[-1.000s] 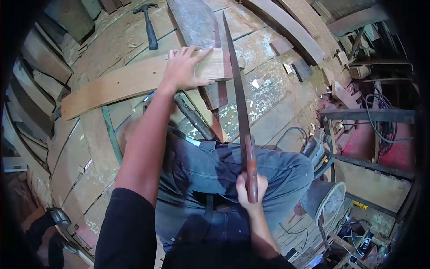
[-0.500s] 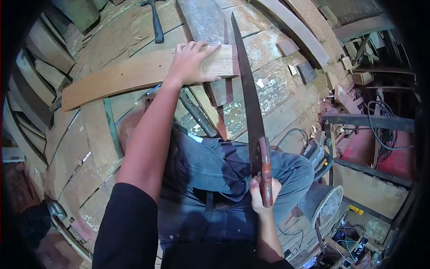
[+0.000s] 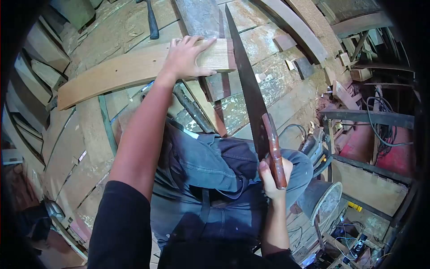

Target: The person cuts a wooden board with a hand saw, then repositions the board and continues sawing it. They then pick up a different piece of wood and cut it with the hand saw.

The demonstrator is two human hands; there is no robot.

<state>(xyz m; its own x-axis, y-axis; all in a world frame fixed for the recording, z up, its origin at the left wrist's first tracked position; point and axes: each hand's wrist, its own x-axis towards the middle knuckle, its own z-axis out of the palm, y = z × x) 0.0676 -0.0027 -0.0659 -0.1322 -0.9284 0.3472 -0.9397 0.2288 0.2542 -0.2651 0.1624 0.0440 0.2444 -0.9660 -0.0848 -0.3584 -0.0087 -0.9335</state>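
A long curved wooden board (image 3: 125,68) lies across a grey plank (image 3: 201,20). My left hand (image 3: 182,58) rests on the board near its right end, fingers spread and pressing on its top. My right hand (image 3: 275,175) is wrapped round the reddish-brown handle of a handsaw (image 3: 248,80). The long dark blade points up and away, beside the board's right end, its tip beyond the board. Part of the right hand's fingers is hidden behind the handle.
A hammer (image 3: 153,22) lies beyond the board. Curved timbers (image 3: 295,29) are at the upper right, small wood blocks (image 3: 305,68) nearby. A bucket (image 3: 326,201) stands right of my knee, close to a dark metal frame (image 3: 371,119). More curved pieces (image 3: 33,85) are stacked at left.
My right hand and the saw handle have moved forward and a little to the right. The board and my left hand appear slightly higher and further left in the view.
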